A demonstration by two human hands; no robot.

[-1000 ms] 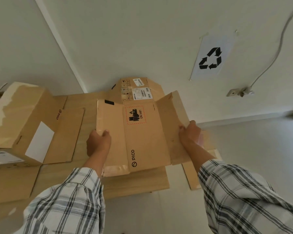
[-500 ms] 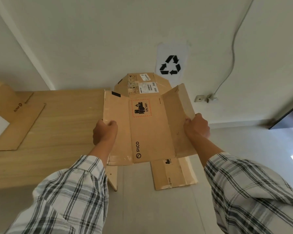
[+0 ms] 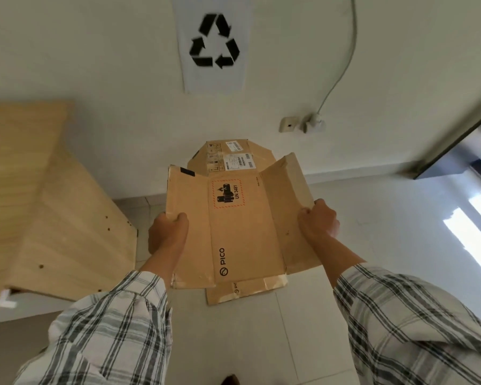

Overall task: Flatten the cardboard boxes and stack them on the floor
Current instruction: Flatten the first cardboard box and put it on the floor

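I hold a flattened brown cardboard box (image 3: pixel 245 232) with a PICO logo and a UN 3481 battery mark out in front of me above the floor. My left hand (image 3: pixel 167 232) grips its left flap and my right hand (image 3: pixel 318 219) grips its raised right flap. Under it on the white tiled floor lies another flattened box (image 3: pixel 233 294); only its near taped edge and its far flaps with white labels (image 3: pixel 236 159) show past the held one.
A light wooden table (image 3: pixel 39 207) stands to the left, its corner close to my left hand. On the wall ahead hangs a recycling sign (image 3: pixel 214 43), with a socket and cable (image 3: pixel 311 125) to its right. A dark doorway (image 3: pixel 469 151) opens at the far right.
My view has swung right, away from the table. The held box has travelled off the table edge and now hangs over the flattened box on the floor. Both hands keep their grip.
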